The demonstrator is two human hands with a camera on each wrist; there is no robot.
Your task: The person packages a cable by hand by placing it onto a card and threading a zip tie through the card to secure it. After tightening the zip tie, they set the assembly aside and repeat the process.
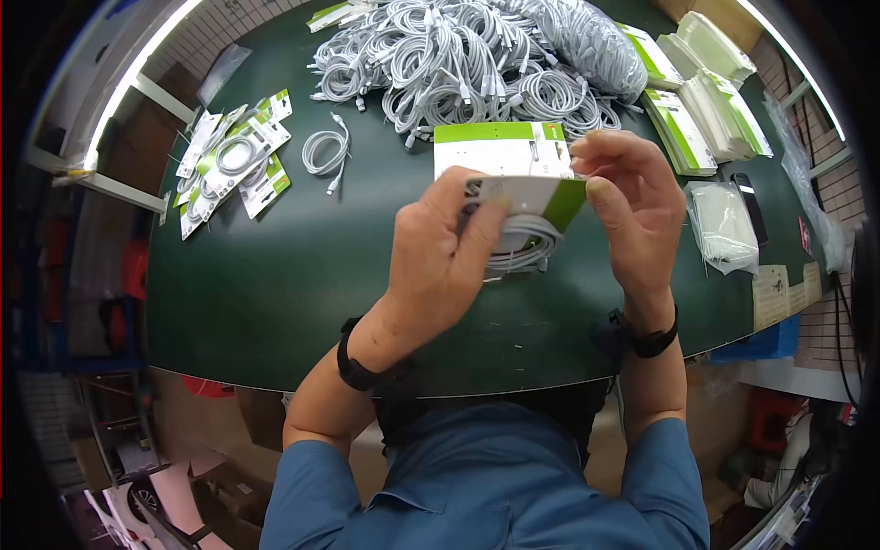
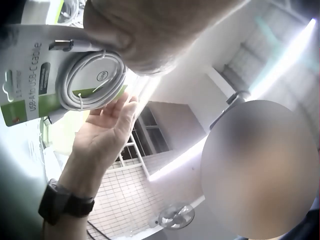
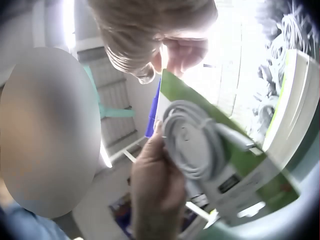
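My left hand [image 1: 435,238] pinches a white and green cable card [image 1: 522,190] between thumb and fingers, above the table. A coiled light grey USB cable [image 2: 90,80] is fastened to that card, which is printed "USB-A to USB-C cable" in the left wrist view. At the card's far edge is my right hand [image 1: 642,202], thumb tip right by the green corner and the other fingers loosely bent, apart from the thumb. Behind the held card lies a stack of flat printed cards [image 1: 500,137], partly hidden by it.
A big heap of grey coiled cables [image 1: 449,64] covers the table's back. One loose cable [image 1: 326,151] lies left of centre, beside a pile of carded cables [image 1: 234,160]. Card stacks [image 1: 706,110] and a plastic-wrapped pack [image 1: 724,225] stand at the right.
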